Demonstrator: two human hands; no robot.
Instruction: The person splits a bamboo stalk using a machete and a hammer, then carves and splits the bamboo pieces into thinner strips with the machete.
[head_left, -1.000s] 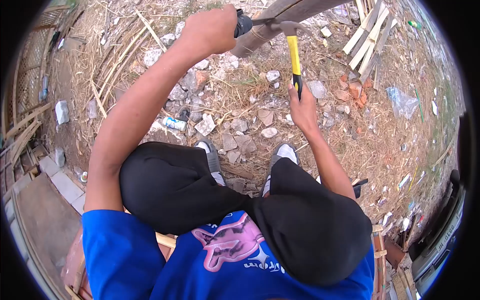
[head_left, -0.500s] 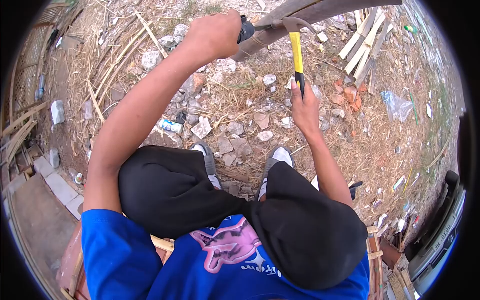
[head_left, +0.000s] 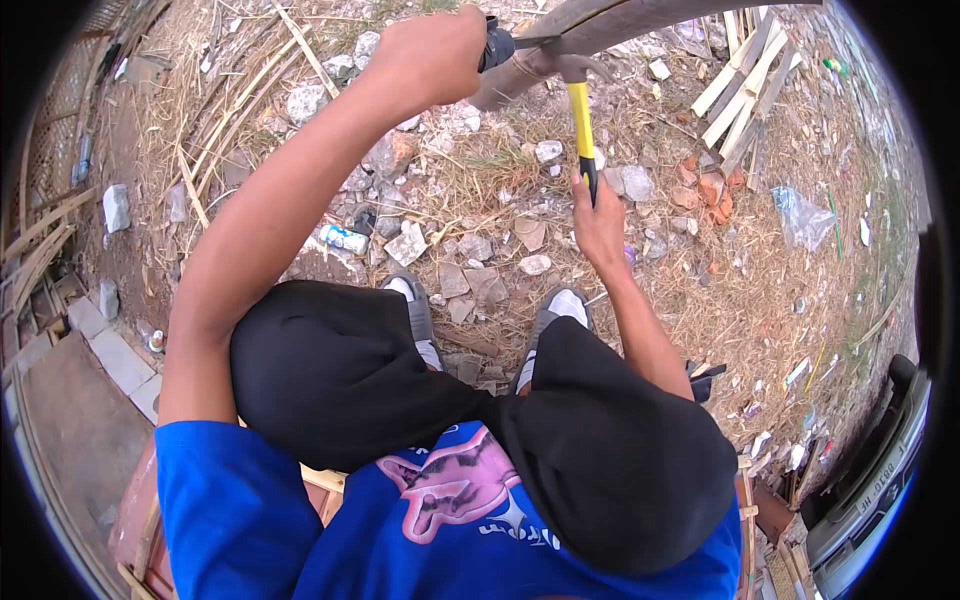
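Observation:
At the top centre my left hand is wrapped round the black handle of a bladed tool. Its metal blade points right and meets a long brown bamboo pole, which shows a split along its length. My right hand grips the black end of a hammer with a yellow shaft. The hammer's head is slightly blurred, just below the pole and close to the blade; whether it touches either cannot be told.
Split wood strips lie at the upper right, near broken red bricks and a clear plastic bag. A crushed can and stones lie before my feet. Part of a vehicle shows at the lower right.
The hammer has shifted slightly left and down, its head now lower against the pole. My left hand keeps its grip on the bladed tool, nearly unmoved. The view has shifted slightly.

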